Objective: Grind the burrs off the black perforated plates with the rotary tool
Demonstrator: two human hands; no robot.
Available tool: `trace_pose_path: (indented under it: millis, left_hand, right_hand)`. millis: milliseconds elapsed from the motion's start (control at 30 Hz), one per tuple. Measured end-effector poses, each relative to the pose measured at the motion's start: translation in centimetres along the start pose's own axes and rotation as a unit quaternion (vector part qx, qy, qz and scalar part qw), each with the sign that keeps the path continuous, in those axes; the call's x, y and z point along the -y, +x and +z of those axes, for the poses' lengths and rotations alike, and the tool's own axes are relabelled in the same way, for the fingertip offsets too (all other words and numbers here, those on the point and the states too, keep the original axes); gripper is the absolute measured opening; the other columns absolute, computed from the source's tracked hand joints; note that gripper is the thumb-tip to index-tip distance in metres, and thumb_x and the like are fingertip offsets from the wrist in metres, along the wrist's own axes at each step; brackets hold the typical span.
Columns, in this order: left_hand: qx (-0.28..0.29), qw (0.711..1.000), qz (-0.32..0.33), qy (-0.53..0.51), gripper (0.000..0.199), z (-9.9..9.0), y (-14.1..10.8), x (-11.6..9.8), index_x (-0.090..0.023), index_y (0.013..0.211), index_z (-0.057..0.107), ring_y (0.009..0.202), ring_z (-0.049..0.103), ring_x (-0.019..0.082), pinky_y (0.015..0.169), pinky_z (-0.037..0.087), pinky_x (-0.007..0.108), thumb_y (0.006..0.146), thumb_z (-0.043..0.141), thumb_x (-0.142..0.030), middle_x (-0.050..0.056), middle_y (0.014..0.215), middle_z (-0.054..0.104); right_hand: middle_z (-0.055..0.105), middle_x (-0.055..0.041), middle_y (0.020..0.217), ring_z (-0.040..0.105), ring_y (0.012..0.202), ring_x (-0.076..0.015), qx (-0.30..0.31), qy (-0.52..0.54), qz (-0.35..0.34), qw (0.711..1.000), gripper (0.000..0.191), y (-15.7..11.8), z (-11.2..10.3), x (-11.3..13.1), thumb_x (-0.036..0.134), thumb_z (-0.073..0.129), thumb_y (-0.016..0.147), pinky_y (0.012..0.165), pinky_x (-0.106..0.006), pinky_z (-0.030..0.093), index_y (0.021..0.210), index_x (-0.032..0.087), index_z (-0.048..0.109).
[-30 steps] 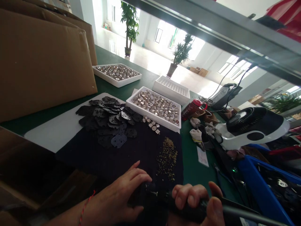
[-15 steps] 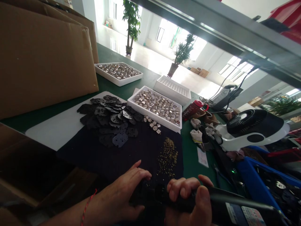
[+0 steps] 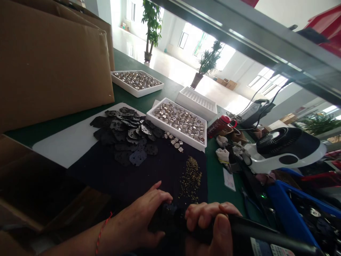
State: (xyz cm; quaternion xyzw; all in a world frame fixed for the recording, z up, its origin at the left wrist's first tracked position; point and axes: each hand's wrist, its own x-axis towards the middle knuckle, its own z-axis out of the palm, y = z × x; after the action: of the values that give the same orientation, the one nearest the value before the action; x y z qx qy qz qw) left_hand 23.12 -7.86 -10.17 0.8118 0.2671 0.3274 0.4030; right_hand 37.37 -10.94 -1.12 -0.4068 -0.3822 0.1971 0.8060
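My right hand (image 3: 209,224) is wrapped round a black electric screwdriver (image 3: 255,229) with labels on its body, its front end pointing left. In my left hand (image 3: 145,217), thumb and fingers curl round a dark piece (image 3: 166,209), too shadowed to make out, right in front of the screwdriver. Beyond both hands, a scatter of tiny brass-coloured screws (image 3: 191,177) lies on a dark cloth (image 3: 106,170). Flat black plates with holes (image 3: 125,128) are heaped further back. Several loose small silver motors (image 3: 174,142) sit beside a white tray (image 3: 176,132) filled with more of them.
A second white tray of motors (image 3: 137,92) and a white perforated tray (image 3: 197,101) stand behind. A large cardboard box (image 3: 55,67) blocks the left. On the right are a red bottle (image 3: 220,126), a black-and-white fan (image 3: 287,147), pliers (image 3: 249,202) and a blue bin (image 3: 286,209).
My right hand and the screwdriver have shifted slightly left and down, closer to my left hand. The left hand has barely moved. The whole view has shifted a little.
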Motion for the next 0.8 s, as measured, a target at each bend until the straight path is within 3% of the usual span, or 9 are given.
trace_pose_path:
  millis: [400, 800]
  left_hand:
    - [0.018, 1.0, -0.01, -0.017, 0.079, -0.4, 0.2, -0.4, -0.027, 0.138, 0.044, 0.124, 0.071, 0.026, 0.138, 0.024, 0.066, 0.067, 0.071, -0.007, 0.003, 0.13, 0.069]
    - [0.038, 0.999, -0.025, -0.024, 0.077, -0.5, 0.4, -0.6, -0.024, 0.136, 0.047, 0.124, 0.071, 0.026, 0.138, 0.021, 0.068, 0.068, 0.076, -0.006, 0.005, 0.13, 0.069]
  right_hand:
    - [0.056, 0.0114, 0.062, 0.051, 0.04, -0.0074, 0.005, 0.003, -0.004, 1.0, 0.011, 0.0, 1.1, 0.1, 0.026, 0.074, 0.096, 0.045, -0.021, 0.053, 0.094, 0.023, 0.063]
    - [0.058, 0.0109, 0.062, 0.054, 0.042, -0.0086, 0.019, 0.002, 0.007, 1.0, 0.008, 0.2, 0.4, 0.2, 0.025, 0.072, 0.097, 0.047, -0.023, 0.056, 0.095, 0.023, 0.064]
